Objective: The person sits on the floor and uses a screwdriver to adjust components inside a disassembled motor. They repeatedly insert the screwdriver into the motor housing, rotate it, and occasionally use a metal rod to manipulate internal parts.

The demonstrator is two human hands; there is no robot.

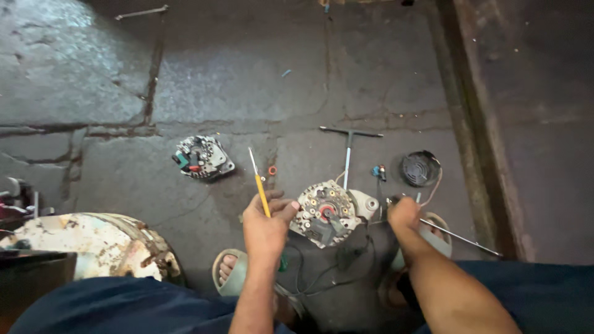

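Alternator [326, 213]: rests rear face up on dark cloth [337, 272] over the floor [247, 93], between the person's knees, terminals and red centre exposed.
Left hand [266, 226]: fingers curled shut round a yellow screwdriver [260, 185], thumb touching the alternator's left rim, blade pointing up and away.
Right hand [405, 216]: closed on the near end of a thin metal rod [461, 238] that runs out to the right; its fingertips are hidden, so grip depth is unclear.
Nearby: second rectifier part [203, 158] well apart to the left; T-handle wrench [349, 148] just behind; black round cover [421, 168] to the right.
Doing it well: my judgement is to brace the housing with the thumb, keep the blade square to the fastener, and avoid snagging the loose black wires [309, 272].
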